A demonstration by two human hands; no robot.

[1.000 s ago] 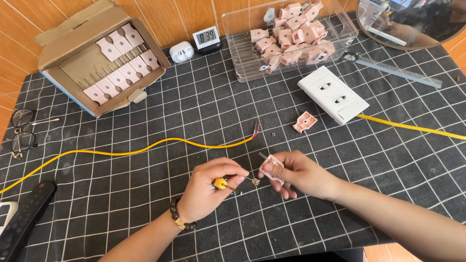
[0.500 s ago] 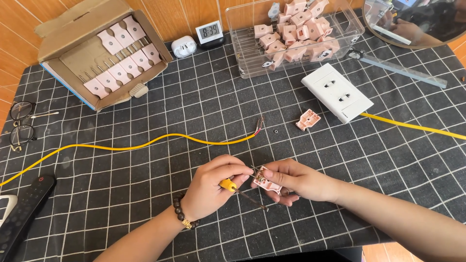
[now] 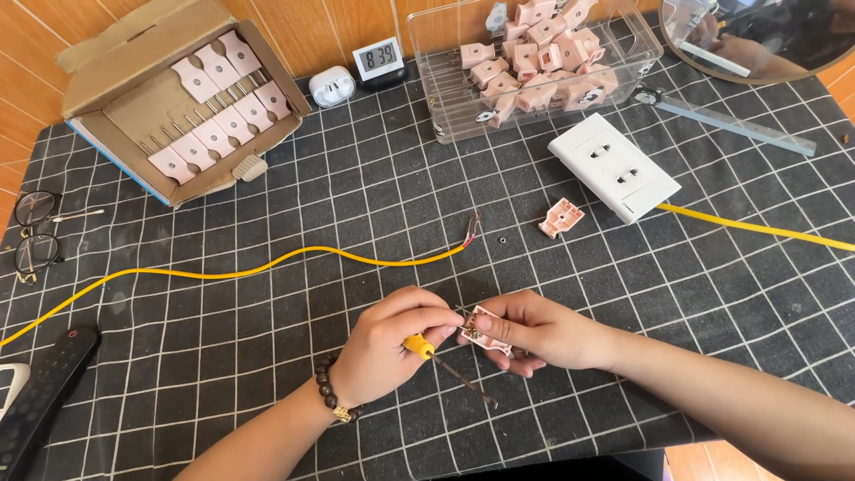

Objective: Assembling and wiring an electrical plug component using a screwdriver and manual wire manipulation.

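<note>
My left hand (image 3: 389, 347) grips a small screwdriver (image 3: 443, 361) with a yellow handle; its thin shaft slants down to the right. My right hand (image 3: 537, 331) pinches a small pink plug part (image 3: 485, 325) just beside the screwdriver. Both hands hover low over the black gridded mat (image 3: 267, 356) near its front edge. A yellow cable (image 3: 267, 265) with stripped red ends lies just beyond the hands. A loose pink part (image 3: 561, 217) rests next to a white double socket plate (image 3: 614, 167).
A clear bin (image 3: 436, 80) of pink parts stands at the back, a cardboard box (image 3: 116, 62) with pink pronged pieces at back left. Glasses (image 3: 36, 233) and a black remote (image 3: 40, 396) lie at the left edge. A small clock (image 3: 378, 59) sits at the back.
The hands have drawn closer together near the mat's front. The pink part has turned in my right hand and the screwdriver shaft now points down to the right.
</note>
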